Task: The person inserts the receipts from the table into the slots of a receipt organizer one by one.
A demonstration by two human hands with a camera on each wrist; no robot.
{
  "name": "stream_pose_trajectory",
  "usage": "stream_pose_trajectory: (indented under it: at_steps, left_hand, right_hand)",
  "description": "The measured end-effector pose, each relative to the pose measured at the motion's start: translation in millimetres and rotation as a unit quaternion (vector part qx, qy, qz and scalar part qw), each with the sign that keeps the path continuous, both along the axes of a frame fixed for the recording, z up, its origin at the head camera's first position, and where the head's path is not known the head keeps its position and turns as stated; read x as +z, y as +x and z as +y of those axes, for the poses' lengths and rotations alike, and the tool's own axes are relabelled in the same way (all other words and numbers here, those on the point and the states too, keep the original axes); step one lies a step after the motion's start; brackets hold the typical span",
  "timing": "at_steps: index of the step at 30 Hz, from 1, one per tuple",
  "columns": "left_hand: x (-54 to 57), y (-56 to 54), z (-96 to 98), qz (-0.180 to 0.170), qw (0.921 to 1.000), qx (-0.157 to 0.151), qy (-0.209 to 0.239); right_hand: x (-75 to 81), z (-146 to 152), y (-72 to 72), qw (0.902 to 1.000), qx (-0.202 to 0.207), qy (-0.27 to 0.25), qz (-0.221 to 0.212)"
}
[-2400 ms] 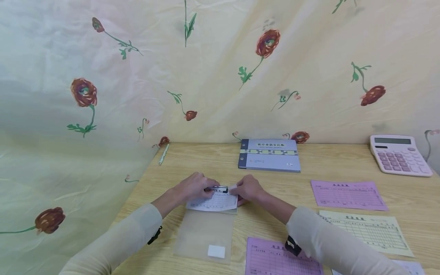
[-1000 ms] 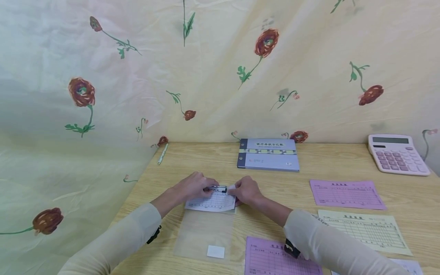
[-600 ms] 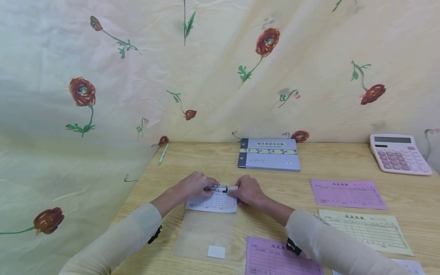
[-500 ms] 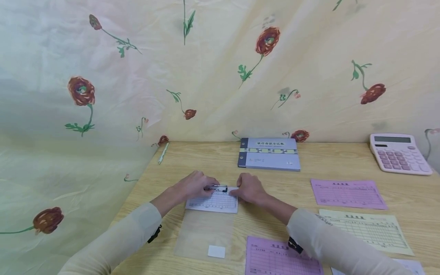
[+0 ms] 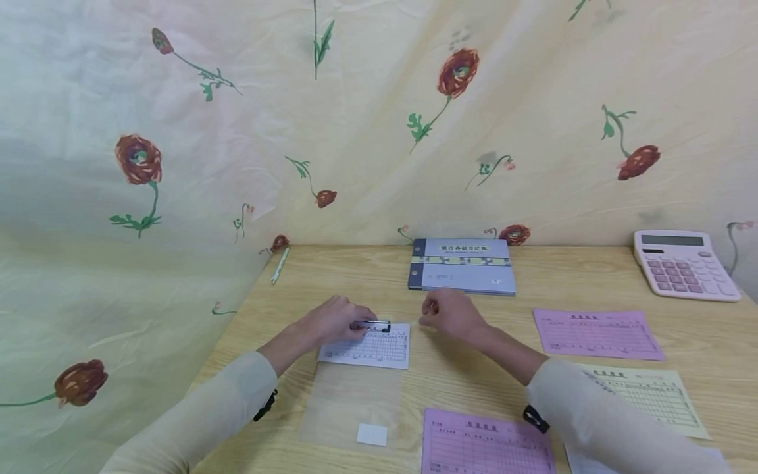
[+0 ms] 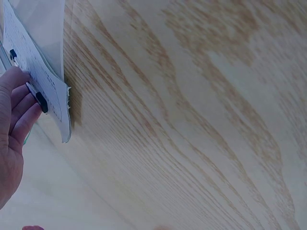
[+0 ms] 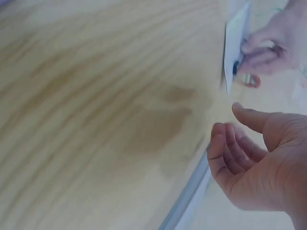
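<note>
My left hand (image 5: 334, 320) grips the black-and-silver clip (image 5: 378, 324) at the top of a translucent board (image 5: 349, 401). In the left wrist view, its thumb and fingers close on the clip (image 6: 41, 99). Under that clip lies a white printed form (image 5: 379, 349), its left part hidden by the hand. My right hand (image 5: 453, 316) is just right of the form, apart from it. Seen in the right wrist view, the right hand (image 7: 261, 153) has its thumb and loosely bent fingers apart, nothing between them.
A blue ledger book (image 5: 464, 266) lies at the back, behind the right hand. Pink forms (image 5: 598, 336) and a green-tinted form (image 5: 657, 395) lie to the right, partly under the right sleeve. A calculator (image 5: 687, 263) is back right, a pen (image 5: 281, 265) back left.
My right hand has let go of the form's upper right corner and moved right, away from it. The form now lies flat. The left hand has kept its grip on the clip.
</note>
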State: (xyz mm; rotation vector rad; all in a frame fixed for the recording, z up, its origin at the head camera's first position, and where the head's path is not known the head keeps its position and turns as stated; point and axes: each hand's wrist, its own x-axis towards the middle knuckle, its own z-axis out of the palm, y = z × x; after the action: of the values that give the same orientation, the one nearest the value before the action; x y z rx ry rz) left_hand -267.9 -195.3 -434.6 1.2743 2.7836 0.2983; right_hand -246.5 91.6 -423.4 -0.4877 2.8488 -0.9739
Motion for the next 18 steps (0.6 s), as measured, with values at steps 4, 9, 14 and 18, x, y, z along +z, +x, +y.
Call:
stream_pose_trajectory:
  at_steps: [4,9,14,18]
  left_hand:
    - [-0.4,1.0,-0.2,-0.006,1.0000,0.008,0.001]
    - [-0.3,0.8,-1.8,-0.014,0.9997,0.018,0.000]
    - [-0.1,0.2,-4.1,-0.021,0.9992,0.029,0.019]
    - [0.5,-0.4,-4.4,-0.029,0.9984,0.031,0.038]
  right_hand:
    - [9.6,29,6.7,0.9991,0.042,-0.010,0.007]
    - [15.2,65,24.1,0.9951,0.095,-0.023,0.011]
    - [16.0,95,49.7,0.9888,0.144,-0.030,0.022]
    - [16.8,112,70.8,0.9879,0.153,-0.023,0.006]
